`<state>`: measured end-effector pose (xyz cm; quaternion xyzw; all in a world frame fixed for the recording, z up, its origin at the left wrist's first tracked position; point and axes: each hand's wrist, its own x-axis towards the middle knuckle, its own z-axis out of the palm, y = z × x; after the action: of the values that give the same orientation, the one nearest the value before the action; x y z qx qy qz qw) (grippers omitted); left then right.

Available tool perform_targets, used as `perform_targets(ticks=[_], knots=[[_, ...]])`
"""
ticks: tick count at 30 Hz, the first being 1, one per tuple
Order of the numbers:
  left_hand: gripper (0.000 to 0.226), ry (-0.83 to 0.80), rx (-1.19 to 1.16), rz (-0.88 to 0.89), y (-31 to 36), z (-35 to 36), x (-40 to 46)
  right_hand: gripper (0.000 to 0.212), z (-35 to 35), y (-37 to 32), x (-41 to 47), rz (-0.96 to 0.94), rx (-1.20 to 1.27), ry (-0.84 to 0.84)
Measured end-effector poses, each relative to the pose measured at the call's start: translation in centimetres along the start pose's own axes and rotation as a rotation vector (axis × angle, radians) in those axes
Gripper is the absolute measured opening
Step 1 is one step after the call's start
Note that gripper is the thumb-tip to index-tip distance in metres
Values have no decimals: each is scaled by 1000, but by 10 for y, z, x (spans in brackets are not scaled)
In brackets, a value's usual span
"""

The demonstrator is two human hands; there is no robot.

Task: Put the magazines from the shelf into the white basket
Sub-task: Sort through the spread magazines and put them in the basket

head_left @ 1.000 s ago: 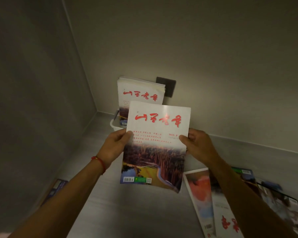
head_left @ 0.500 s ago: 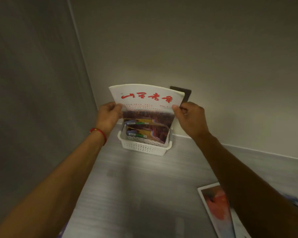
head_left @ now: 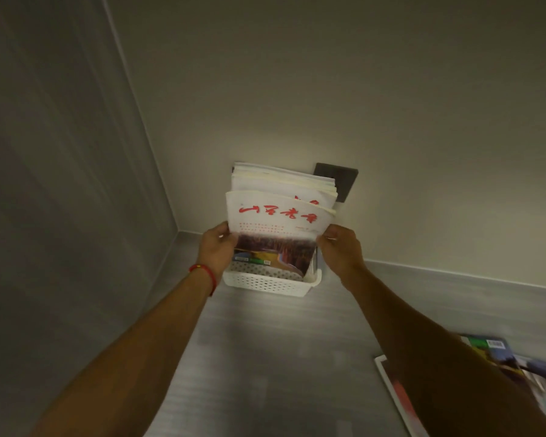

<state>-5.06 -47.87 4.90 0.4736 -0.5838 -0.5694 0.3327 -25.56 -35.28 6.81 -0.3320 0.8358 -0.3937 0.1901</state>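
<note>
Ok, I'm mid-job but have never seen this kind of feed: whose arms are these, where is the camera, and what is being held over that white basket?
There is no machine here. The two bare arms belong to a person, and the single picture comes from a wide-angle camera worn on that person's head, looking forward and down.

The left hand, with a red string at the wrist, and the right hand grip the side edges of one magazine with red lettering. Its lower edge is already down inside the white basket, in front of other magazines standing there.

The basket sits on a grey shelf, in the corner against the wall. A dark wall plate shows behind it. More magazines lie at the lower right, partly hidden by the right arm.
</note>
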Motion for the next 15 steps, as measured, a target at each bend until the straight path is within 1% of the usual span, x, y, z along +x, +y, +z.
perform_targets(ticks=[1, 3, 5, 7, 9, 11, 13, 15], knots=[[35, -17, -16, 5, -1, 2, 0, 9, 0, 1, -2, 28, 80, -17], [39, -40, -22, 17, -3, 6, 1, 19, -5, 1, -8, 70, 290, -84], [47, -80, -46, 2, -5, 10, 1, 23, -15, 3, -17, 72, 367, -127], [59, -99, -103, -37, -5, 11, -1, 29, -26, 11, -28, 65, 350, -151], [72, -60, -153, -78, -4, 11, -9, 39, -39, 30, -40, 46, 261, -150], [76, -9, -149, -36, -3, 15, -26, 35, -56, 62, -58, 41, 178, -129], [80, -11, -7, 103, -7, 26, -55, 28, -74, 101, -81, 74, 142, -107], [90, -99, 233, 239, -22, 45, -93, 27, -96, 144, -109, 115, 114, -72]])
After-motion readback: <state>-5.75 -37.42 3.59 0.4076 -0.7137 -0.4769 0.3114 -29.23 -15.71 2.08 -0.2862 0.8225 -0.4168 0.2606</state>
